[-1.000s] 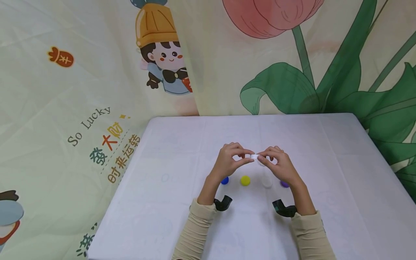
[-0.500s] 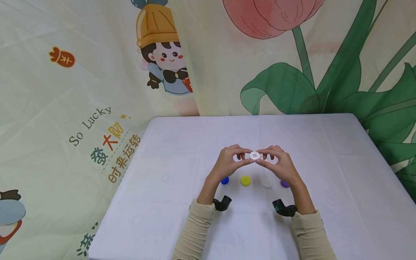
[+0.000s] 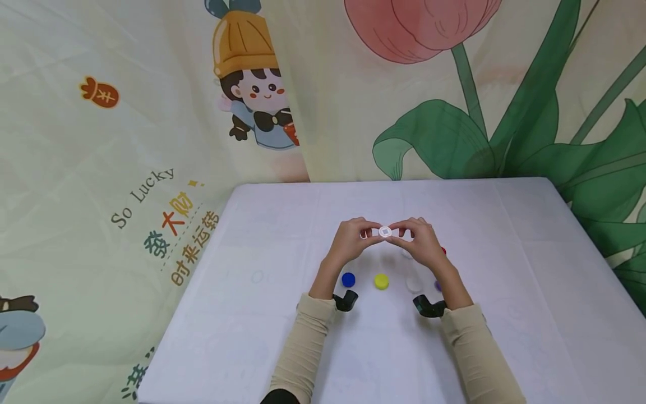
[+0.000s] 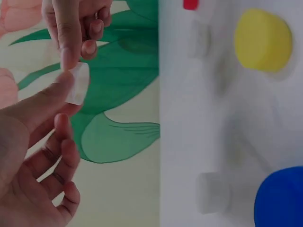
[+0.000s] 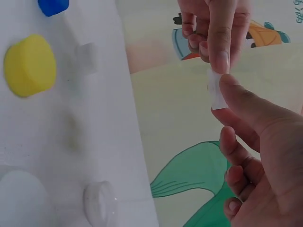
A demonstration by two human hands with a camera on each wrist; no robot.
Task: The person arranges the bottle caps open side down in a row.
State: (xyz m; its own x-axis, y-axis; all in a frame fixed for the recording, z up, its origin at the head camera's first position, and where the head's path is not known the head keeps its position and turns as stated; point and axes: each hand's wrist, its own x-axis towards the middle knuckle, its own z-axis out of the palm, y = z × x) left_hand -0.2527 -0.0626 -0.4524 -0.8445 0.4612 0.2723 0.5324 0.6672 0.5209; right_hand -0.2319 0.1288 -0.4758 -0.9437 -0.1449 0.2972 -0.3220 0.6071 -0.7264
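Both hands meet above the table and hold one small white round cap between their fingertips. Its flat face, with a ring and a square mark, is turned towards the head camera. My left hand pinches its left edge between thumb and index finger, and my right hand pinches the right edge in the same way. In the left wrist view the cap is seen side-on as a short translucent cylinder. Fingertips cover parts of its rim in both wrist views.
On the white-clothed table are blue, yellow, white and purple round pieces. A red piece is mostly behind the right wrist. A clear round piece stands near the far edge.
The cap was edge-on a second ago, then its face turned towards the head camera. Both hands have since shifted slightly left and away, uncovering the blue piece and part of the red one.
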